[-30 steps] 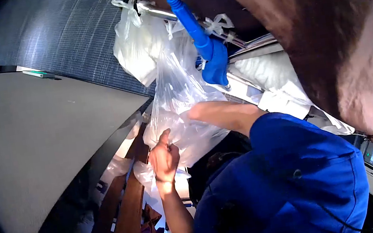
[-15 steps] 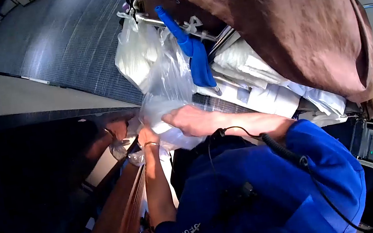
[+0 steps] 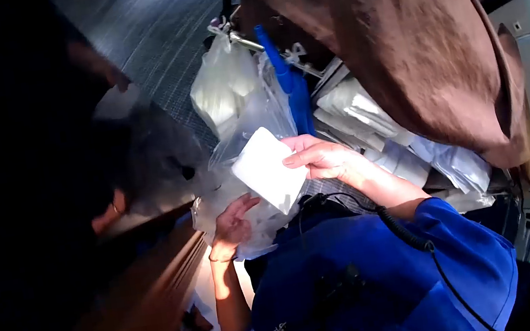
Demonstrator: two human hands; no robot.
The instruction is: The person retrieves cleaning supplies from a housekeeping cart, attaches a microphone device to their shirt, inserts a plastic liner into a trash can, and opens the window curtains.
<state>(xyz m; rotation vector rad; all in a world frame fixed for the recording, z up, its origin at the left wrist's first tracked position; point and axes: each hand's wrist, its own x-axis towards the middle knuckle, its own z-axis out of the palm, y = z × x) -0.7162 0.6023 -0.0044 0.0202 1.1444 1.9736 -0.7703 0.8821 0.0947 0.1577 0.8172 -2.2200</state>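
My right hand [image 3: 318,156] pinches a white, flat, square item [image 3: 269,170] between thumb and fingers, over a clear plastic bag [image 3: 255,214]. At the bag's lower left is my left hand [image 3: 235,227], its fingers loosely bent and apart, with no object visible in its grasp. The clear bag hangs from a metal rail, below and beside a fuller whitish tied bag [image 3: 220,87]. A blue bottle-like object with a long neck [image 3: 295,90] hangs just right of the bags.
A large brown cloth cover [image 3: 389,33] spans the upper right, above stacked white linens [image 3: 366,110]. A dark glossy surface at the left shows reflections. Brown wooden edges [image 3: 153,283] lie lower left, and a coiled black cord [image 3: 403,231] crosses the blue shirt.
My right hand has lifted away from the clear bag and now holds the white square item. My left hand has shifted slightly right and its fingers have loosened. The view has turned.
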